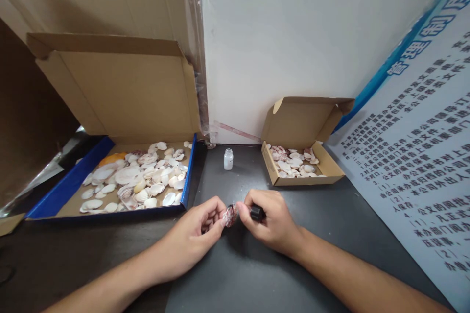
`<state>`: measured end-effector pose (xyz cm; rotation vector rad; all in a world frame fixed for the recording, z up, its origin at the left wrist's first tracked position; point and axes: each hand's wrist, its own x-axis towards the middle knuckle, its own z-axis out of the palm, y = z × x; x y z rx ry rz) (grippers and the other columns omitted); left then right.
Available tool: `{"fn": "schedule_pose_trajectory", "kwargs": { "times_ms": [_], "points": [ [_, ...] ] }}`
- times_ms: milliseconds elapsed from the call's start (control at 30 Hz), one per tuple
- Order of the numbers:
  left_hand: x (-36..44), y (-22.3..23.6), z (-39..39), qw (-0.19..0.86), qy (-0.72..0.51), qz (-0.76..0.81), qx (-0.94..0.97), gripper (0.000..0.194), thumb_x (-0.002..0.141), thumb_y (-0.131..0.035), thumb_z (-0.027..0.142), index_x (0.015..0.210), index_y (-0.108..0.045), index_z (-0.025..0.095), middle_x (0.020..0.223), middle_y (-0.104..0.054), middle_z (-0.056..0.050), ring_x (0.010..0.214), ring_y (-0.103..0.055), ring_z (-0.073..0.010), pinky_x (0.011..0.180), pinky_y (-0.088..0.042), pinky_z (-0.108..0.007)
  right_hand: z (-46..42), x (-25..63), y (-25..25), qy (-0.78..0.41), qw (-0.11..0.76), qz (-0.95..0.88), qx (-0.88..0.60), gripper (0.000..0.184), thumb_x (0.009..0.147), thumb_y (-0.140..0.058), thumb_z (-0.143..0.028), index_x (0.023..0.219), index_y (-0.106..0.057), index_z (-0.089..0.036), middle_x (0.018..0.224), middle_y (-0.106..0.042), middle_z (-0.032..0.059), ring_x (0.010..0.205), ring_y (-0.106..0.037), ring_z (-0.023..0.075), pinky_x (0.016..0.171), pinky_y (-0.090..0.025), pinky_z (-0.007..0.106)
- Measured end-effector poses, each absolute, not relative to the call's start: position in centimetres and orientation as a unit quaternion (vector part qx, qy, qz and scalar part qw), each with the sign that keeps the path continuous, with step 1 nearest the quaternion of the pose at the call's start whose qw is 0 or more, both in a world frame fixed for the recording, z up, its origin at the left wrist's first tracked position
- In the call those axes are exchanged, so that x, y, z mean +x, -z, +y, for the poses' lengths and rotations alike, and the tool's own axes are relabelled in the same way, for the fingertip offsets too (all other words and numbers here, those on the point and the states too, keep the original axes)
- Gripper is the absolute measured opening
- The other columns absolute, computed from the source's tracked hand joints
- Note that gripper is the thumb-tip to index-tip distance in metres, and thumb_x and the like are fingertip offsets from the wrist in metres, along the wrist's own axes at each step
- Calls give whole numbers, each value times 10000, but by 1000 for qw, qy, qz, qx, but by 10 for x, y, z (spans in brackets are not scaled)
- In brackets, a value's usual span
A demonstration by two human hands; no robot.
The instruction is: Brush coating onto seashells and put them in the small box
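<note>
A small patterned shell (229,217), reddish and white, is held above the dark tabletop (235,274), near the middle of the scene. It is pinched between the thumb and forefinger of the left hand (194,234), whose other fingers are curled inward. Just to the right, a black cap (257,213) is gripped in the closed fingers of the right hand (273,222). The right thumb tip is brought close to the shell; whether the two are touching cannot be told.

Farther off, beyond the hands, a small whitish bottle (228,160) is stood upright on the tabletop, its neck uncovered. To its right, a small cardboard box (332,163) with its lid raised is partly filled with pale and reddish shells (293,163). To the left, a larger blue-edged box (77,183), also opened, is strewn with many loose shells (127,175), mostly white and cream. The far side is bounded by a pale wall (293,34), and the right side is taken up by a printed poster (414,156).
</note>
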<state>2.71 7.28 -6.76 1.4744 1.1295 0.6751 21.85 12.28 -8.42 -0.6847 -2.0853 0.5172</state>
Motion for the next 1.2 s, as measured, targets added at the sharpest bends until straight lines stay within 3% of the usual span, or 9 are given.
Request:
{"fn": "schedule_pose_trajectory", "kwargs": {
  "times_ms": [267,400,533,767,1000,1200],
  "points": [
    [27,68,72,562,-292,482,605,320,952,-444,485,833,-458,188,759,-435,27,711,-382,-130,649,-338,-240,120,218,82,-225,438,-845,-207,244,878,-539,-183,651,-451,-202,534,-493,-45,462,-417,83,502,-340,224],
    [28,68,72,554,-293,481,613,298,962,-432,461,863,-472,183,794,-446,18,745,-399,-134,684,-354,-247,121,218,82,-203,450,-827,-270,278,878,-564,-194,625,-449,-198,513,-456,-50,452,-381,82,482,-310,229],
    [28,68,71,537,-313,491,611,290,960,-430,453,843,-452,189,796,-439,16,737,-388,-135,670,-353,-248,120,217,81,-224,460,-825,-241,303,864,-575,-167,602,-424,-196,502,-411,-61,448,-351,75,482,-299,222],
    [27,70,68,508,-283,490,649,260,976,-400,411,837,-448,197,730,-413,33,676,-362,-130,618,-316,-249,118,215,84,-274,458,-817,-216,266,875,-595,-176,639,-473,-189,538,-496,-44,469,-432,73,496,-334,198],
    [27,67,68,510,-273,482,658,248,982,-390,397,865,-468,192,790,-444,16,716,-392,-135,643,-330,-255,125,218,83,-236,467,-795,-306,324,898,-596,-227,614,-446,-182,539,-431,-50,480,-372,72,504,-301,208],
    [23,60,66,537,-284,468,641,366,965,-411,486,739,-395,200,697,-436,29,645,-371,-120,603,-314,-253,132,219,83,-325,458,-724,-401,362,923,-557,-354,634,-414,-191,550,-348,-60,509,-326,82,490,-276,203]
  ]
}}
